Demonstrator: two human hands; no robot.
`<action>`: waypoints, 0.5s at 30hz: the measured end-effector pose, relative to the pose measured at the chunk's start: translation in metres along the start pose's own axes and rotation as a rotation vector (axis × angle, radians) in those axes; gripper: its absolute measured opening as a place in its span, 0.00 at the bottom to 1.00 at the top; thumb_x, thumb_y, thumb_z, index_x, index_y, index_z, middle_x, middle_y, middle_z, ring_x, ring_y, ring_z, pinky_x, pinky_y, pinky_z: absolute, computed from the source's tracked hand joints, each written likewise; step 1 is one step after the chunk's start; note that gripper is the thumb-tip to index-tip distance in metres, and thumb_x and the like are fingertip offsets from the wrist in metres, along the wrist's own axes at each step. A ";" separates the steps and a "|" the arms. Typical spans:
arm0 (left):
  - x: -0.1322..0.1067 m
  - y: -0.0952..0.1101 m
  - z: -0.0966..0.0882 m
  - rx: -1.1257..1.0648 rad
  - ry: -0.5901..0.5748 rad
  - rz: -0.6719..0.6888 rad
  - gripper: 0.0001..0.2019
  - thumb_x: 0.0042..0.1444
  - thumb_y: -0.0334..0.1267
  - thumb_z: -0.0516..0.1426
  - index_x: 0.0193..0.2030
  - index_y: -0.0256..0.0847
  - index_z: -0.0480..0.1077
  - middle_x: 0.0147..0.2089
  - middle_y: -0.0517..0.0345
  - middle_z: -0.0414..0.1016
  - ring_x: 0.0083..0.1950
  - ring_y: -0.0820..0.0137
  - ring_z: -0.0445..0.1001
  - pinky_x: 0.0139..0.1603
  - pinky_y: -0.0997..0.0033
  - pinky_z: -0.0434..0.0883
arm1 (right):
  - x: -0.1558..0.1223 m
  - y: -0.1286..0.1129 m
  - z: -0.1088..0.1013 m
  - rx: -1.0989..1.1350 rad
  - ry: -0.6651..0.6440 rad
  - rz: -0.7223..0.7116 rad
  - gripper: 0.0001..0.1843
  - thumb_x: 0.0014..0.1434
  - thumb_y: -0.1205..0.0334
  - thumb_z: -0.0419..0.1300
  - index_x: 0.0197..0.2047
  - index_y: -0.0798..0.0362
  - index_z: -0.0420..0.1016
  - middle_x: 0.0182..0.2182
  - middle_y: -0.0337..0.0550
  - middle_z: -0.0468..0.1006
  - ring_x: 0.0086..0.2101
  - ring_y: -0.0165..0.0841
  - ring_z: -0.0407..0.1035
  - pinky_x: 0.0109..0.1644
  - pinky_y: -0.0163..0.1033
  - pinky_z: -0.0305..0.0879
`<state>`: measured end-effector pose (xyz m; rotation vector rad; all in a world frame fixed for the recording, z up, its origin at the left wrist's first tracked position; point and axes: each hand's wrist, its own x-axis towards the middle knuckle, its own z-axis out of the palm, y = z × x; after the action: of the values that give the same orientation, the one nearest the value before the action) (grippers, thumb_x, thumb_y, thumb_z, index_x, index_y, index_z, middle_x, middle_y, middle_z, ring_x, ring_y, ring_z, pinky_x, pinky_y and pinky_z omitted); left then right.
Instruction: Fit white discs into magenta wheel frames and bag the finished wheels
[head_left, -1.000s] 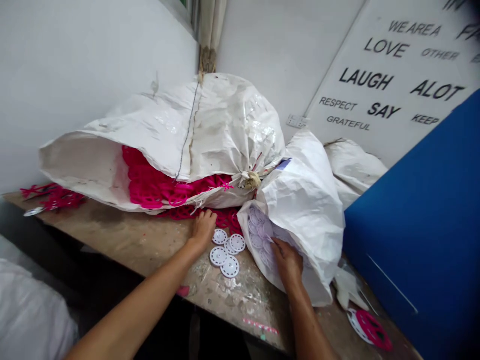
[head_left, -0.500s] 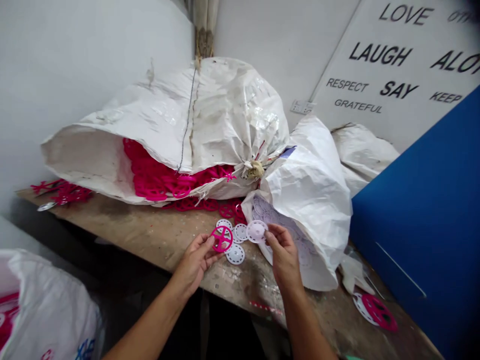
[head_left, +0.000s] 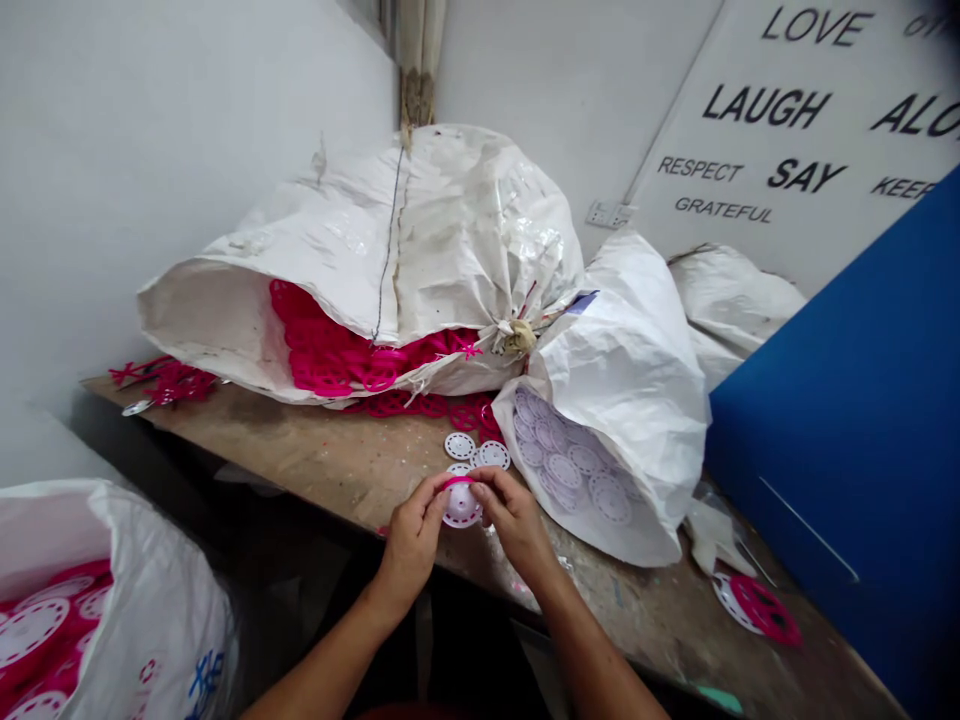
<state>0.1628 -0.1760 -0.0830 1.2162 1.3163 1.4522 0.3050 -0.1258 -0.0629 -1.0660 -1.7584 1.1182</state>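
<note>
In the head view, the left hand and the right hand were closed in a pinch, meeting over a white perforated disc just above the table. A magenta plastic ring lay across the disc's top edge, partly hidden by the fingers. Two loose white discs sat just beyond the hands at 12 o'clock. At 2 o'clock, a woven white sack lay open, full of pale discs. A larger tied sack at 11 o'clock spilled magenta plastic pieces onto the table. Another sack, holding magenta-and-white discs, stood at 8 o'clock. A magenta-and-white disc pair lay at 3 o'clock, beside a blue panel. A lettered wall sign rose at 1 o'clock.
</note>
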 end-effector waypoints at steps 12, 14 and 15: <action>-0.017 -0.009 -0.002 -0.233 -0.056 -0.241 0.26 0.51 0.47 0.59 0.53 0.36 0.62 0.37 0.53 0.78 0.34 0.67 0.77 0.37 0.68 0.74 | -0.017 0.006 0.017 0.089 -0.040 -0.009 0.16 0.54 0.62 0.60 0.47 0.50 0.67 0.33 0.38 0.74 0.32 0.30 0.68 0.36 0.35 0.63; -0.024 -0.003 -0.012 -0.255 -0.019 -0.262 0.26 0.49 0.47 0.61 0.52 0.37 0.63 0.38 0.55 0.78 0.35 0.67 0.77 0.38 0.68 0.75 | -0.017 -0.001 0.020 0.060 -0.073 -0.039 0.18 0.54 0.61 0.61 0.49 0.49 0.68 0.33 0.37 0.75 0.33 0.31 0.68 0.37 0.35 0.63; -0.029 0.004 -0.020 -0.263 0.040 -0.253 0.25 0.48 0.47 0.62 0.51 0.38 0.64 0.38 0.56 0.78 0.35 0.67 0.77 0.39 0.69 0.75 | -0.016 -0.004 0.018 0.045 -0.096 -0.062 0.20 0.53 0.61 0.62 0.51 0.48 0.68 0.35 0.37 0.75 0.34 0.31 0.68 0.39 0.35 0.63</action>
<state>0.1488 -0.2085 -0.0830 0.8228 1.2118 1.4191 0.2934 -0.1466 -0.0669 -0.9388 -1.8193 1.1820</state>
